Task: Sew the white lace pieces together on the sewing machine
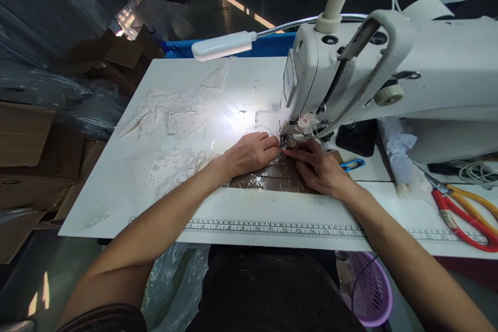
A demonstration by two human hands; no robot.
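Note:
My left hand (pixel 252 152) lies on the table beside the presser foot (pixel 288 141) of a white sewing machine (pixel 389 78), fingers curled and pressing a piece of white lace (pixel 177 166) that trails left under my wrist. My right hand (pixel 317 165) rests on a brown taped patch (pixel 272 179) of the table, its fingers pinched together at the presser foot on the lace's edge. The lace under the needle is mostly hidden by my fingers.
More white lace pieces (pixel 171 111) lie at the table's back left. A gooseneck lamp (pixel 223 45) shines on the work. Blue snips (pixel 353 165) lie right of my hand, red and orange scissors (pixel 462 212) farther right. Cardboard boxes (pixel 23 166) stand left; a purple basket (pixel 368 290) sits below.

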